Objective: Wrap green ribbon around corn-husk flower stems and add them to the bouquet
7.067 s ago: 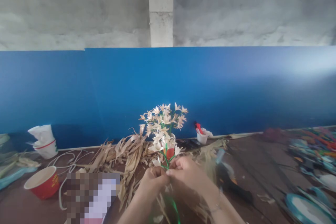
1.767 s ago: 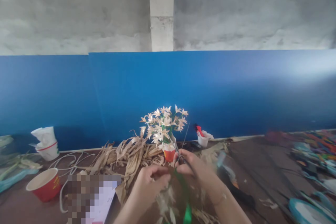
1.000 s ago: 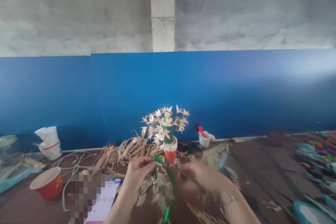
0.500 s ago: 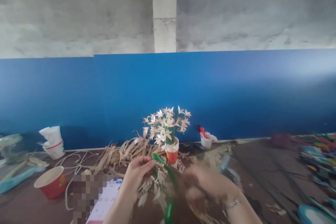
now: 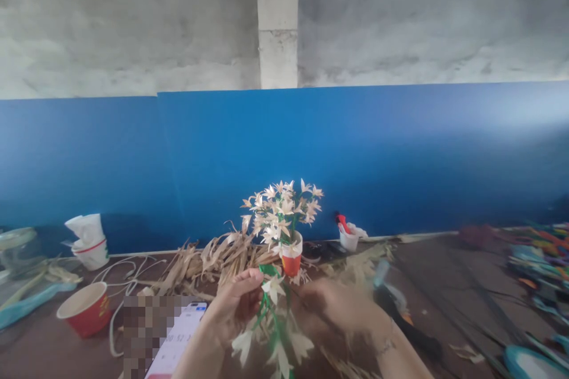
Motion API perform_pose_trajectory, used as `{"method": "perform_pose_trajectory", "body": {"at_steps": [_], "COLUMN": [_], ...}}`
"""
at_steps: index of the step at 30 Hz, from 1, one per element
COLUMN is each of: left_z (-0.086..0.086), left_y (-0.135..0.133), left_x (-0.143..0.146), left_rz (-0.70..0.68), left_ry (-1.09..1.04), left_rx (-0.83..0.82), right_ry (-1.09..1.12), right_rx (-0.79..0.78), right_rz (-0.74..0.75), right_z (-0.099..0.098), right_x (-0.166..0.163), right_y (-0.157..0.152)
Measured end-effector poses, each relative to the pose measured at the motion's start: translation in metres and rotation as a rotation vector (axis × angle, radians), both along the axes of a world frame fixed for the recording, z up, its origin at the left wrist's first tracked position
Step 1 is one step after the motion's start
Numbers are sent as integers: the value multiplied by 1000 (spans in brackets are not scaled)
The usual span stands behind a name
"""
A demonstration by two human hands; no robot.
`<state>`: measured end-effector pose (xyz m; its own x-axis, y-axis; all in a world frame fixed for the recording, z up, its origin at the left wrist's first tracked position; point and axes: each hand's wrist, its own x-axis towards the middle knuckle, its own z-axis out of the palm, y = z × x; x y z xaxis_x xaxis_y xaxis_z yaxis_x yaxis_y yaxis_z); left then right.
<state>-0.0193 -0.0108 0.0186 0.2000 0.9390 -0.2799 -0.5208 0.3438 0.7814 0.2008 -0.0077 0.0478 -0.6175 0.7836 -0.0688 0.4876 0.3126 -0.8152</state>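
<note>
Pinching the flower sprig near its top, the left hand has its fingers closed on the green stem, so the sprig hangs just in front of the orange cup, its pale petals spreading downward above the worktop. The right hand sits just right of the sprig, also in front of the orange cup, but it is too blurred to tell whether its fingers are open or gripping anything. The orange cup holds 1 bunch of finished pale flowers. Left of the orange cup lies a heap of dried husks; right of it stands a small white cup. Well left of the orange cup and nearer the person are a phone and a red paper cup.
</note>
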Motion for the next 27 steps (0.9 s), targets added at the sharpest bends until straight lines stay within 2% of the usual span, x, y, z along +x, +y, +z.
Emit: {"method": "perform_pose_trajectory", "body": {"at_steps": [5, 10, 15, 18, 22, 27], "left_z": [-3, -5, -1, 7, 16, 12], "left_y": [1, 7, 0, -7, -11, -9], "left_x": [3, 0, 7, 8, 5, 8], "left_rz": [-10, -11, 93, 157, 154, 134], "left_ry": [-124, -138, -213, -194, -135, -62], "left_rx": [58, -11, -6, 26, 90, 74], "right_ry": [129, 227, 353, 378, 362, 430], "right_rx": [5, -54, -3, 39, 32, -1], "right_rz": [6, 74, 127, 135, 115, 127], "right_z": [-4, -22, -28, -24, -22, -26], "right_x": [-10, -12, -20, -24, -26, -31], "right_y": [1, 6, 4, 2, 2, 2]}}
